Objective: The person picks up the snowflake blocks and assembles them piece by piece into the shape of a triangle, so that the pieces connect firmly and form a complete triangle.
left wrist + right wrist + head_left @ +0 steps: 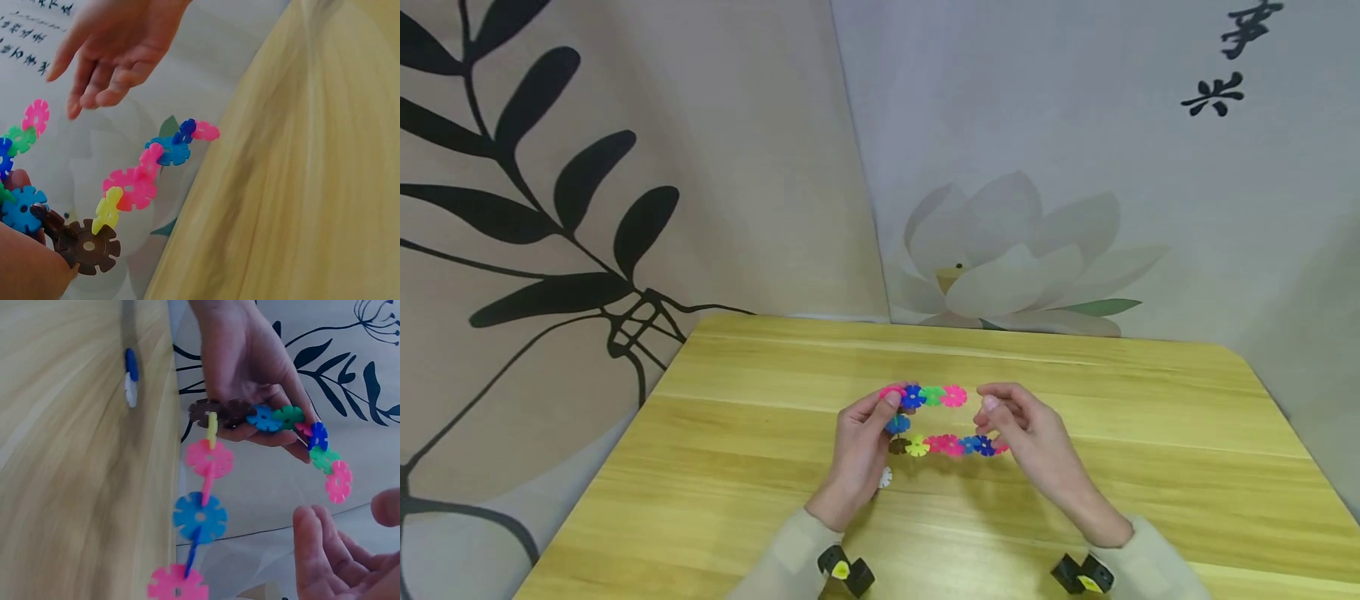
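Observation:
My left hand (859,446) pinches a U-shaped chain of interlocking plastic snowflake discs (954,396) near its bend. One short arm of the chain runs through blue and green discs to a pink end. The longer arm passes from a brown disc (94,250) through yellow, pink and blue pieces, including a light blue disc (200,515), to another pink end. Facing the short arm's pink end, my right hand (1030,429) has loosely extended fingers and holds nothing. A gap separates it from that end in the right wrist view. Fingers of the left hand partly cover the chain's bend.
A white disc (886,477) lies on the wooden table (700,500) beside the left wrist. The right wrist view shows it joined to or touching a blue disc (130,360). A printed cloth backdrop (760,167) stands behind the table's far edge.

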Available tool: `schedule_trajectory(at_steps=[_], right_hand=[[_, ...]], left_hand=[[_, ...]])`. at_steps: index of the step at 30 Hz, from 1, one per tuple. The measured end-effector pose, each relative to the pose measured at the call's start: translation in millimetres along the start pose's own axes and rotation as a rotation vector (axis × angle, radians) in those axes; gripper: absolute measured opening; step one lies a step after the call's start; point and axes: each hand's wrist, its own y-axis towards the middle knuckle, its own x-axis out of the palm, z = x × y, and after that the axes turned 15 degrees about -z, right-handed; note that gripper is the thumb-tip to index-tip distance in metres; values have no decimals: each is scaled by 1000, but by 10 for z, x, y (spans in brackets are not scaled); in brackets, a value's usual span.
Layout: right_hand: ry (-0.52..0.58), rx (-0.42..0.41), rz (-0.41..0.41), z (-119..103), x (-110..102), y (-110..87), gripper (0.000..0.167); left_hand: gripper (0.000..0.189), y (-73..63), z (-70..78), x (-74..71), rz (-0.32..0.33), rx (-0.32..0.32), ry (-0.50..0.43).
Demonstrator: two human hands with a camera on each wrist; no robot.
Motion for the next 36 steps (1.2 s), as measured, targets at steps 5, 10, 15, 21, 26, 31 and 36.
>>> schedule_trajectory(at_steps=[5,10,15,21,26,31,36], right_hand=[[-96,-44,3,41,53,-44,27],[-241,-170,-15,107,171,-64,15],[-380,-329,-110,159,317,-38,13],[-465,-407,-328,211,468,74,19],[-552,-306,-545,200,561,194,30],[-650,-229,-693,202,654,299,43],[-716,-224,-741,231,687,326,47]], left_hand=[[20,43,67,-137,4,13,-3],[21,79,136,-255,27,14,-29],[21,115,162,-376,39,12,-51],[24,126,168,-471,47,-2,-54],[25,133,168,-505,38,-4,-65],[25,136,164,-534,29,-2,-82],[22,126,153,-550,29,-25,-67]])
